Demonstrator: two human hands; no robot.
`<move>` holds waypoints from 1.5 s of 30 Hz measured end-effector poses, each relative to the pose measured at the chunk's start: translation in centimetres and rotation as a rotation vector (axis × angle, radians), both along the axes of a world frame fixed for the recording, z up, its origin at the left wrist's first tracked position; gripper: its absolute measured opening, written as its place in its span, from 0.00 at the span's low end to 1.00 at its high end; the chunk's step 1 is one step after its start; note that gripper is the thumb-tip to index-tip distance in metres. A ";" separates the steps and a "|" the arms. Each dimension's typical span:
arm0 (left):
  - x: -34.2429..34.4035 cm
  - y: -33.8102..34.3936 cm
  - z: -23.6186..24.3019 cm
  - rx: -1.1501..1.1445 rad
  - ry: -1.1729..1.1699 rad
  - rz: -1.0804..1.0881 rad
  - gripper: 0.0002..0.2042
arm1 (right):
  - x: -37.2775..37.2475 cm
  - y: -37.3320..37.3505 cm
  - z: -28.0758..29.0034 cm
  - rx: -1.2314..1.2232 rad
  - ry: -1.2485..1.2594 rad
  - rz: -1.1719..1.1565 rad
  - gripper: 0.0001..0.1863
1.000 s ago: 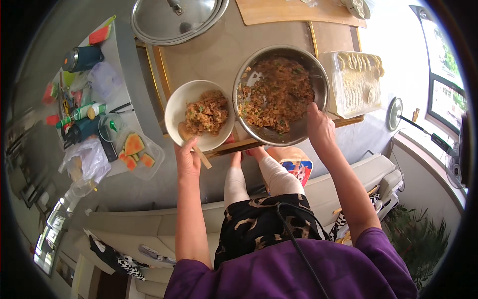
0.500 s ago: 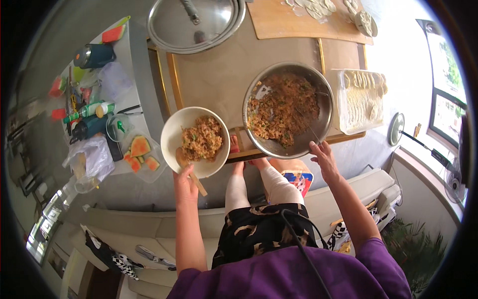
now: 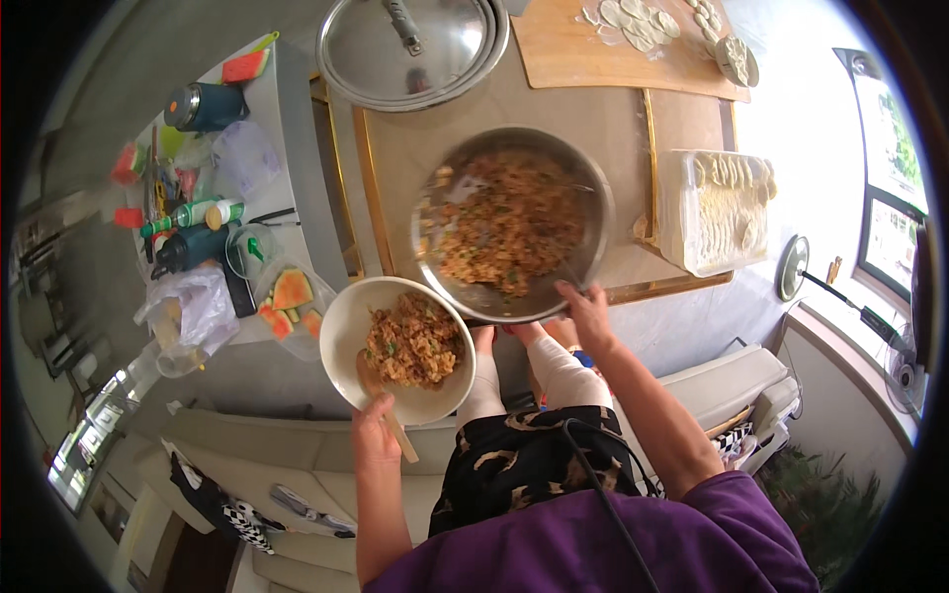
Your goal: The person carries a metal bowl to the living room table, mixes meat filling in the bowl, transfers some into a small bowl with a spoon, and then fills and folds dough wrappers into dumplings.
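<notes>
My left hand (image 3: pixel 376 427) grips the near edge of a white bowl (image 3: pixel 341 331), thumb uppermost. A mound of minced filling (image 3: pixel 417 344) with green bits lies in it, and a wooden spoon (image 3: pixel 399 431) leans over the rim beside my thumb. With my right hand (image 3: pixel 589 318) I hold the near right rim of a large steel basin (image 3: pixel 595 222). More of the same filling (image 3: pixel 509 225) is spread across its bottom. The basin sits at the table's near edge, just beyond and to the right of the bowl; their rims nearly meet. My right fingers below the rim are hidden.
At the right, a plastic tray (image 3: pixel 682 242) holds rows of dumplings. Flat dough rounds (image 3: pixel 638 18) lie on a wooden board (image 3: pixel 563 61) at the far side, near a steel pot lid (image 3: pixel 395 74). A side table at left carries bottles, bags and watermelon pieces (image 3: pixel 293 289).
The steel basin has been pulled left and slightly nearer by my right hand, now close to the white bowl. The bowl has shifted a little nearer and right in my left hand.
</notes>
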State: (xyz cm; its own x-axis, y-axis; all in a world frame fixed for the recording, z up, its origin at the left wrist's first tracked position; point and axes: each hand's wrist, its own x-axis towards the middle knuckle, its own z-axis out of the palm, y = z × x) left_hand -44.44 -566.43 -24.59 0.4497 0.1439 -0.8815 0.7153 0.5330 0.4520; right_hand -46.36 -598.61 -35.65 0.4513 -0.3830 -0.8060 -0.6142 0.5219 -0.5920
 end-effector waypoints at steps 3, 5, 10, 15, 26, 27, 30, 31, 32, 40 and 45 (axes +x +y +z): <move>-0.3 -0.2 1.2 -0.017 -0.015 -0.027 0.29 | 3.3 5.1 0.4 0.001 0.025 0.012 0.09; 0.1 -1.5 2.1 -0.029 -0.011 -0.046 0.29 | 3.8 7.1 -1.6 -0.055 -0.081 0.064 0.08; 0.4 -2.7 2.7 -0.055 -0.001 -0.083 0.30 | 6.0 9.5 -1.7 -0.187 -0.118 0.186 0.10; 0.7 -3.7 2.9 -0.043 0.014 -0.144 0.32 | 5.7 7.8 0.7 0.076 -0.249 0.226 0.15; 4.1 -12.0 7.2 -0.312 -0.134 -0.422 0.36 | -5.3 -6.6 6.5 0.168 0.035 0.384 0.30; 4.0 -13.1 6.6 -0.357 -0.129 -0.463 0.35 | -6.6 -8.0 6.3 0.111 0.087 0.418 0.30; 3.3 -16.2 6.3 -0.326 -0.106 -0.524 0.35 | -9.1 -10.0 5.6 0.005 0.144 0.473 0.27; 3.0 -17.1 6.0 -0.317 -0.103 -0.527 0.35 | -9.4 -10.5 5.7 -0.012 0.180 0.581 0.24; 2.6 -18.0 5.5 -0.326 -0.110 -0.506 0.35 | -9.8 -11.0 5.6 -0.027 0.217 0.692 0.22; -0.2 -25.2 -1.8 -0.216 -0.060 -0.433 0.32 | -13.6 -17.2 4.3 -0.319 0.061 0.905 0.17; 0.4 -28.5 -5.5 -0.087 -0.092 -0.286 0.33 | -16.8 -21.8 5.0 -0.393 -0.018 0.921 0.13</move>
